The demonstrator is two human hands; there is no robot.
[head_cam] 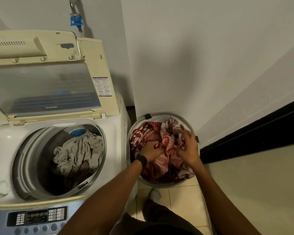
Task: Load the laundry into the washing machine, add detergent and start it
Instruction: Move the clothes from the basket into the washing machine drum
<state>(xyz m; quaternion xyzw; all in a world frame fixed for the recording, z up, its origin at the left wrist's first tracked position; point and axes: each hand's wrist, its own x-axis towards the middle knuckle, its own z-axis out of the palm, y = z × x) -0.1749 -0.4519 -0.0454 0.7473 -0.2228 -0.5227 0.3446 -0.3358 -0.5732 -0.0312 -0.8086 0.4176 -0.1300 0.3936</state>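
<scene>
The top-loading washing machine (5,141) stands at the left with its lid (46,85) raised. A beige cloth (78,150) lies in its drum. To its right a round white laundry basket (183,117) sits on the floor, full of red and pink patterned laundry (148,133). Both my hands are down in the basket. My left hand (151,150), with a black watch on the wrist, digs into the red fabric with its fingers buried. My right hand (187,146) grips a bunch of the pink and white fabric.
The control panel (37,217) runs along the machine's front edge. A blue tap fitting (76,21) hangs on the wall behind. The basket sits in a corner between a white wall and a dark door frame (253,131). Tiled floor (182,199) shows below the basket.
</scene>
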